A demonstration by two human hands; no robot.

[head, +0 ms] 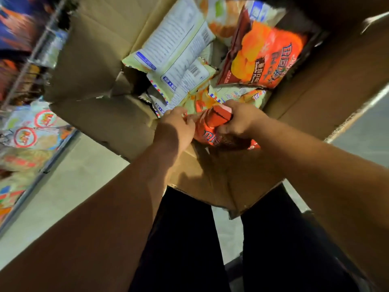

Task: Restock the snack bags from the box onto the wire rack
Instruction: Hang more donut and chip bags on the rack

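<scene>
A pale floor (73,175) runs under an open cardboard box (94,60), and the person's dark trousers (183,239) show below both forearms. The left hand (174,125) and right hand (237,121) meet over the box's near wall, close together, with an orange-red snack bag (212,127) between them. The right hand clenches the bag, its fingers wrapped over the crumpled upper end and its thumb underneath. The left hand has its fingers curled against the bag's other edge, pinching it. The bag lies tilted and creased between the two hands, its lower part resting over the box's near rim. Just beyond the right hand, deeper in the box, lies a tomato-flavour bag (265,57), face up with its orange chips and lettering showing. Beyond the left hand lies a pale bag (174,39), back side up with printed text and a barcode, and a second one like it sits nearer the fingers, partly under the first. More bag corners crowd just ahead of both hands. Far out past the left hand, beyond the box's flap, stands the wire rack (40,45), blurred, with shelved snack bags (31,127) carrying round red labels.
</scene>
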